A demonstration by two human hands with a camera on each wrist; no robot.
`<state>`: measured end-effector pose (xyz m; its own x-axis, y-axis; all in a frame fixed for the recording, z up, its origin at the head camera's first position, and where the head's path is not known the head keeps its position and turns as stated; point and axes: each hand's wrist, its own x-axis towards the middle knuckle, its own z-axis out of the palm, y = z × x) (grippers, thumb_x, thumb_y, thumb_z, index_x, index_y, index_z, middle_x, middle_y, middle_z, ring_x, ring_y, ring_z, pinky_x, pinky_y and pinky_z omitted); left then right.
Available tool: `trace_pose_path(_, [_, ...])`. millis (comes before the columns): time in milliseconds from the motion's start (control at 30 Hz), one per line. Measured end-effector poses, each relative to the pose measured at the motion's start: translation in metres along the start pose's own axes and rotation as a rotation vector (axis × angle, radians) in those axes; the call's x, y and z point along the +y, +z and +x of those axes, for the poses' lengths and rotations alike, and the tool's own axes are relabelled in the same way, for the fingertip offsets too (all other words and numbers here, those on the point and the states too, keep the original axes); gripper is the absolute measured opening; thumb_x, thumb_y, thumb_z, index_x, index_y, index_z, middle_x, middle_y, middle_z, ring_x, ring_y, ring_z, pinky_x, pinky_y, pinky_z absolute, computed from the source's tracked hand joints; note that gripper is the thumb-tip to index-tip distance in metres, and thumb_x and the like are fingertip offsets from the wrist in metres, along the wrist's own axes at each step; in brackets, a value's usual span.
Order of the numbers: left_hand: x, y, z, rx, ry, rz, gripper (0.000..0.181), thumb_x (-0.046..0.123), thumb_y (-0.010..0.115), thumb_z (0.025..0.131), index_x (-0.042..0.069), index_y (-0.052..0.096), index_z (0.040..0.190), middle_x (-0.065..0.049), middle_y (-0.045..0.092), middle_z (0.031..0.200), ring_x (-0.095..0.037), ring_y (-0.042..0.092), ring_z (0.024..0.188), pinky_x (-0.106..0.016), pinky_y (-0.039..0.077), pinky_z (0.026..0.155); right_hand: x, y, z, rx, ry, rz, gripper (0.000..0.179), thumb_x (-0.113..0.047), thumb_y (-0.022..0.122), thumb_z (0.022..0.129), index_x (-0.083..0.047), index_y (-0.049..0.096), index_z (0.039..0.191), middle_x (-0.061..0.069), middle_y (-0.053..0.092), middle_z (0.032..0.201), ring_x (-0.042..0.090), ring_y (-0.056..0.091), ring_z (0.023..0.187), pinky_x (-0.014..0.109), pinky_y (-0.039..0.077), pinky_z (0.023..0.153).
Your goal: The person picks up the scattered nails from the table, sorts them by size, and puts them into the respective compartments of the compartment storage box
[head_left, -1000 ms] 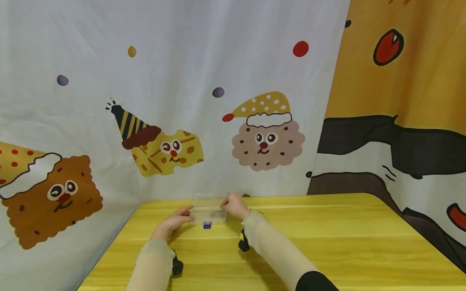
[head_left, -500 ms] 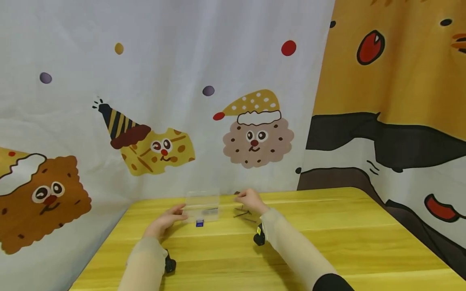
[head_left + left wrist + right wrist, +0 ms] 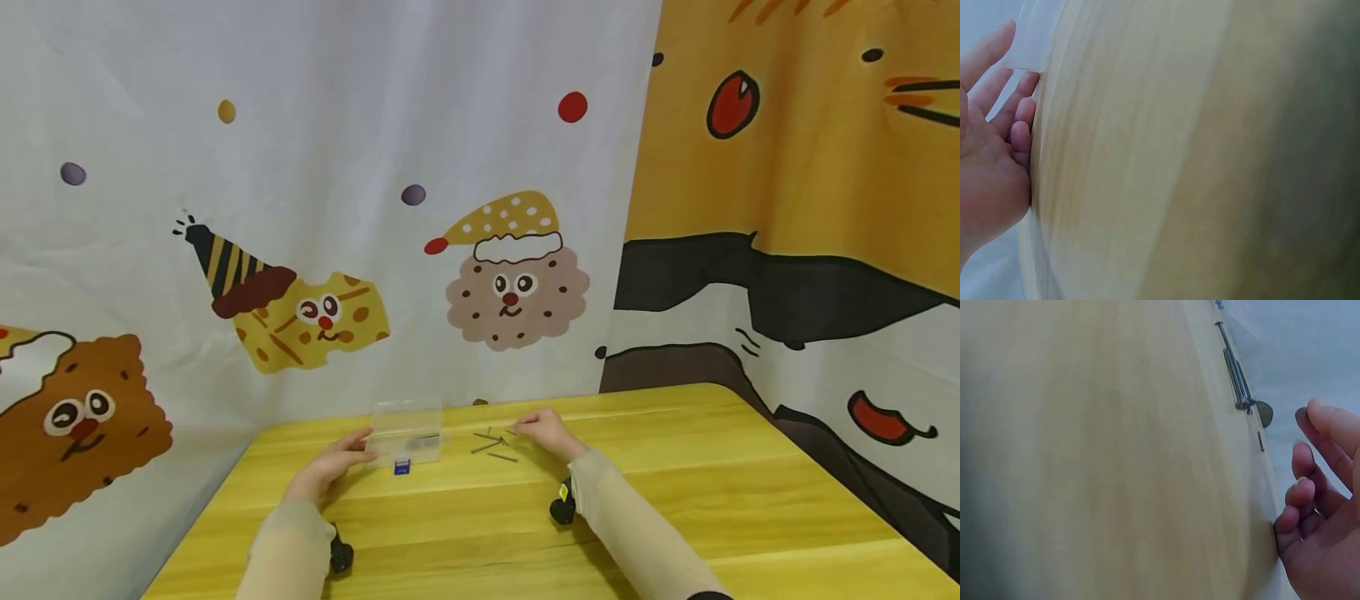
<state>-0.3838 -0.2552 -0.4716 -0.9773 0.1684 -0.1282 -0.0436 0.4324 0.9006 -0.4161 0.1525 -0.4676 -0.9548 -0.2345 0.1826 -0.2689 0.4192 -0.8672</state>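
A clear plastic box [image 3: 381, 447] with a raised lid [image 3: 408, 414] and a blue latch [image 3: 402, 467] stands toward the back of the table. Dark, thin pieces [image 3: 423, 442] lie inside it. My left hand [image 3: 330, 467] is at the box's left side, thumb apart from the fingers; the left wrist view has the fingertips [image 3: 1031, 82] right at the box corner. To the right of the box, several metal nails [image 3: 487, 447] lie loosely on the wood. My right hand [image 3: 549, 432] is just right of them, thumb and index fingertips close together, with nothing visible between them in the right wrist view.
The yellow wood-grain table [image 3: 450, 533] runs back to a curtain [image 3: 315, 125] printed with cartoon figures, close behind the box. In the right wrist view, one short nail [image 3: 1260, 440] lies apart from the nail pile [image 3: 1237, 375].
My right hand has left the box's right edge and moved right, past the loose nails, uncovering them. My left hand stays beside the box. The head view has turned to the right.
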Motion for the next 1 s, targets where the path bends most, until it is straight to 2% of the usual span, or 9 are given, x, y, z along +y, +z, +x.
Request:
trace_pose_path(133, [-0.002, -0.003, -0.001, -0.011, 0.002, 0.001, 0.076, 0.025, 0.069, 0.091, 0.003, 0.029, 0.152, -0.033, 0.027, 0.149, -0.05, 0.024, 0.136, -0.065, 0.019, 0.107, 0.002, -0.007, -0.011, -0.076, -0.023, 0.047, 0.024, -0.009, 0.066, 0.092, 0.01, 0.071, 0.105, 0.02, 0.07, 0.103, 0.022, 0.061, 0.082, 0.034, 0.049, 0.072])
trace_pose_path(233, [-0.004, -0.004, 0.0, -0.016, -0.004, -0.012, 0.075, 0.023, 0.068, 0.092, 0.003, 0.028, 0.152, -0.033, 0.026, 0.149, -0.05, 0.023, 0.137, -0.066, 0.018, 0.107, 0.008, -0.009, -0.013, -0.132, -0.029, 0.025, 0.026, -0.011, 0.067, 0.092, 0.009, 0.07, 0.108, 0.018, 0.069, 0.109, 0.03, 0.063, 0.099, 0.042, 0.051, 0.083])
trace_pose_path(367, [-0.005, -0.003, 0.0, -0.015, -0.008, -0.017, 0.073, 0.021, 0.067, 0.093, 0.002, 0.028, 0.152, -0.033, 0.028, 0.148, -0.05, 0.024, 0.136, -0.067, 0.018, 0.107, 0.011, -0.01, -0.015, -0.216, -0.028, -0.013, 0.021, -0.011, 0.07, 0.09, 0.002, 0.074, 0.105, 0.013, 0.071, 0.109, 0.027, 0.062, 0.107, 0.046, 0.046, 0.096])
trace_pose_path(500, [-0.003, -0.002, -0.003, -0.017, -0.004, -0.022, 0.072, 0.018, 0.066, 0.093, 0.0, 0.028, 0.151, -0.035, 0.029, 0.147, -0.052, 0.024, 0.136, -0.068, 0.018, 0.106, 0.014, -0.01, -0.017, -0.289, -0.022, -0.046, 0.018, -0.01, 0.072, 0.087, -0.002, 0.076, 0.102, 0.007, 0.072, 0.105, 0.024, 0.063, 0.105, 0.05, 0.042, 0.1])
trace_pose_path(667, [0.0, 0.001, -0.003, -0.017, 0.004, -0.03, 0.071, 0.018, 0.065, 0.093, 0.0, 0.028, 0.151, -0.035, 0.028, 0.147, -0.052, 0.022, 0.136, -0.068, 0.017, 0.107, 0.011, -0.009, -0.02, -0.306, -0.009, -0.092, 0.017, -0.009, 0.075, 0.083, -0.003, 0.077, 0.099, 0.005, 0.072, 0.102, 0.021, 0.064, 0.101, 0.051, 0.042, 0.099])
trace_pose_path(1000, [0.002, 0.0, -0.001, -0.025, -0.003, -0.008, 0.072, 0.02, 0.065, 0.094, 0.002, 0.026, 0.152, -0.034, 0.027, 0.148, -0.051, 0.022, 0.136, -0.068, 0.018, 0.106, 0.006, -0.006, -0.02, -0.256, -0.002, -0.076, 0.014, -0.006, 0.078, 0.08, -0.001, 0.078, 0.093, 0.007, 0.073, 0.095, 0.018, 0.064, 0.093, 0.049, 0.045, 0.096])
